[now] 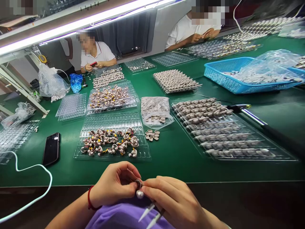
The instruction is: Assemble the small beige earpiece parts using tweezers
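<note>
At the front edge of the table, my left hand [116,183] pinches a small ear-clip earbud [139,193] between thumb and fingers. Its round, shiny pale end hangs below my fingertips, while the rest is mostly hidden. The fingertips of my right hand [175,197] meet the same earbud from the other side. Tucked in that right hand is a pair of tweezers [154,219], its two pointed tips aimed down and left. Just beyond my hands lies a clear plastic tray [111,120] with a loose heap of beige earbud parts and yellow tabs.
A bag of small beige shells [154,106] lies mid-table, with several loose shells [152,135] before it. To the right is a tray of rowed earbuds [281,149]; behind it, a blue basket [238,87]. A phone [51,149] and white cable [49,178] are left. Two co-workers sit opposite.
</note>
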Tool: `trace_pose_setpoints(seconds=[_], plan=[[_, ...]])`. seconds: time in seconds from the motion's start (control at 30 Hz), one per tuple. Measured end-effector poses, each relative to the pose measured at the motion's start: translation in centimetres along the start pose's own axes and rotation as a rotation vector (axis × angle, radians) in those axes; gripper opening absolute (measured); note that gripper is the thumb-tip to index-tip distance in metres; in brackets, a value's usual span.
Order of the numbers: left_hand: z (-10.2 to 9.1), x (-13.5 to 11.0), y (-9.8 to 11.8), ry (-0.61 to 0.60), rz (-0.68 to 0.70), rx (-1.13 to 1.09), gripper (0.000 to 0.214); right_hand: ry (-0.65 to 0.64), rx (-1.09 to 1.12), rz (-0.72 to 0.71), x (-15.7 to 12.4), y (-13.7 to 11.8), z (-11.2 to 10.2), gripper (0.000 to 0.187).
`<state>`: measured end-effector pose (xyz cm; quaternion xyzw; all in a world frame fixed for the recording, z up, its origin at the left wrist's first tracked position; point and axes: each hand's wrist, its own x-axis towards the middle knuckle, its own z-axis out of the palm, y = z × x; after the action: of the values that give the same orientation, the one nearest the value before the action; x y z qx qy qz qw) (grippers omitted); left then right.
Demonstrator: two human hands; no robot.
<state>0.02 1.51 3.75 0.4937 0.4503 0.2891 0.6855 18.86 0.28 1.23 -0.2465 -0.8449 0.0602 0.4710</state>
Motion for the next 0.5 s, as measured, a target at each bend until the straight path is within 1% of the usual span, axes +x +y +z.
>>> trace_pose_setpoints(seconds=[0.23,0.5], plan=[[-0.01,-0.07,-0.11,-0.005,-0.006,-0.001,0.023,-0.002,-0.020,-0.016,-0.07,-0.13,-0.04,0.032],[-0.12,-0.22,-0.13,-0.004,-0.009,0.098,0.014,-0.028,-0.129,-0.121,0.43,-0.26,-0.64,0.032]])
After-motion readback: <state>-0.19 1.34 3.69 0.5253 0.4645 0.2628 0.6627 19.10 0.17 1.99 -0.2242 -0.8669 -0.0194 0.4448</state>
